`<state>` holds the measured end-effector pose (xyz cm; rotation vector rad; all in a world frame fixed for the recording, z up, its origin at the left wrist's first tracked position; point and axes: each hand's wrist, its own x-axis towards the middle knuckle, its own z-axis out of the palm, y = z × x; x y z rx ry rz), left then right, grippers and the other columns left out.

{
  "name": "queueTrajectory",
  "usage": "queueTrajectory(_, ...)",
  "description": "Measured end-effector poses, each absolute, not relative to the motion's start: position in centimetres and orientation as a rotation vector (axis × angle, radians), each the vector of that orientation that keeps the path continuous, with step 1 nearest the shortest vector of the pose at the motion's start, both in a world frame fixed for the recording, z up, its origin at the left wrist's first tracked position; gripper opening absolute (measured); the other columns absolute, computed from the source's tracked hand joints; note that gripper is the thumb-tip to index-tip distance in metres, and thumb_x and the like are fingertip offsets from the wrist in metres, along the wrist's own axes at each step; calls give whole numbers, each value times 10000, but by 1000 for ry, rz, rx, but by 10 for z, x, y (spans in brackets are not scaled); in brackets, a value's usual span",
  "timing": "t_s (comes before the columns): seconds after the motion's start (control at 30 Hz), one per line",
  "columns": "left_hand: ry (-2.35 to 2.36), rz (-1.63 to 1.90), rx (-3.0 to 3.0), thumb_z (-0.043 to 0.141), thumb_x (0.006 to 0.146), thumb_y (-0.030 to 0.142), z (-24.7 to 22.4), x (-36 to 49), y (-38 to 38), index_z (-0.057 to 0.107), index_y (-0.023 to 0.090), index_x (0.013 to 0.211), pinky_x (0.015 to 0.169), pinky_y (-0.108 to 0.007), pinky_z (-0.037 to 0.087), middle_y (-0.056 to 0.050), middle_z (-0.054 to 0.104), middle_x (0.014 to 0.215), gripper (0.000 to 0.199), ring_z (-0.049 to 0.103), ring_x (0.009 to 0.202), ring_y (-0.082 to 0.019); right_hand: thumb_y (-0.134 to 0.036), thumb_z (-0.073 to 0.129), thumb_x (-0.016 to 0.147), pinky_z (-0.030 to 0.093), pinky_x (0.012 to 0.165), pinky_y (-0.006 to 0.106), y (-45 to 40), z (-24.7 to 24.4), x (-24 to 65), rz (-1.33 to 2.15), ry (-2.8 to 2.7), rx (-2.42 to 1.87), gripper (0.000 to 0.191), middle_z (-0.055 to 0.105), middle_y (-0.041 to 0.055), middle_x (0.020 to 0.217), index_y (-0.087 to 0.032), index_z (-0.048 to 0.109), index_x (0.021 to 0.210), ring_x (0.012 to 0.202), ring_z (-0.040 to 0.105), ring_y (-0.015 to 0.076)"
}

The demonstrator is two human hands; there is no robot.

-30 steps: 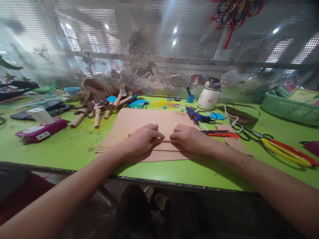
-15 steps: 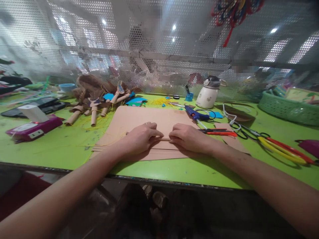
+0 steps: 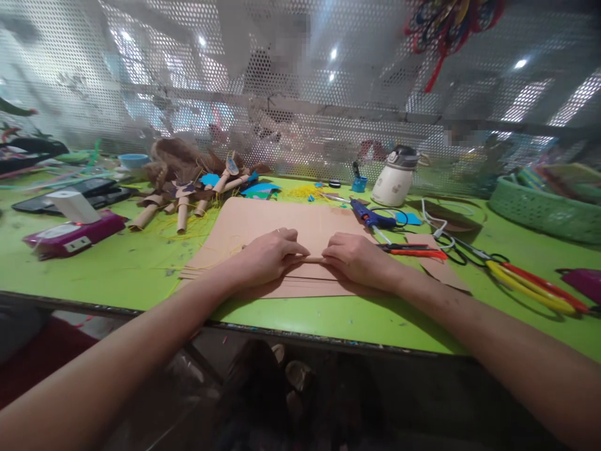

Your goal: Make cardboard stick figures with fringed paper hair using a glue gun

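Observation:
Both hands rest on a stack of tan card sheets [image 3: 282, 216] on the green table. My left hand [image 3: 270, 254] and my right hand [image 3: 354, 255] face each other, fingers closed on a thin rolled tube of tan paper [image 3: 315, 259]. Only the tube's short middle part shows between the fingertips; its ends are hidden under the hands. Just right of my right hand lie scissors with orange handles [image 3: 420, 251]. Beyond them a blue glue gun [image 3: 370, 216] lies on the table by the sheets' right edge.
Rolled-paper figures with brown hair [image 3: 181, 194] lie at the back left. A purple power strip [image 3: 77, 235] is on the left. A white bottle [image 3: 393, 180] stands at the back, a green basket [image 3: 539, 210] at right. Yellow-handled pliers [image 3: 530, 288] and cables lie at right.
The whole view has shifted slightly, so things on the table appear a little further right. Both hands stay on the paper tube with almost the same grip.

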<state>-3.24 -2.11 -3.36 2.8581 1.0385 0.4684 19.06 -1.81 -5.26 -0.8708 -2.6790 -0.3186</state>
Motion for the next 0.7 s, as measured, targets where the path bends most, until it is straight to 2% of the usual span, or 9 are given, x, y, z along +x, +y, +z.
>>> queueTrajectory(0.23,1032,487,2863,409,913,288,-41,-35,-15,676,228,1022,666,-270,365,-40,508,787,294,488,736,-149,-230,491,892,413,666,280,-18,-54,199,-169,-2618,-863,212,599,86,768,-122,669,852,736,539,169)
queueTrajectory(0.43,1040,541,2881,379,925,283,-42,-32,-18,666,231,1040,660,-269,357,-34,504,779,314,479,728,-145,-265,469,911,432,691,294,-17,-56,211,-78,-2604,-857,257,610,101,804,-122,683,909,773,552,177)
queueTrajectory(0.7,1062,497,2879,367,929,325,-42,-31,-17,699,212,958,620,-267,338,-43,506,752,352,467,712,-146,-256,469,912,427,673,285,-13,-55,220,76,-2583,-911,258,620,83,774,-141,697,945,732,566,164)
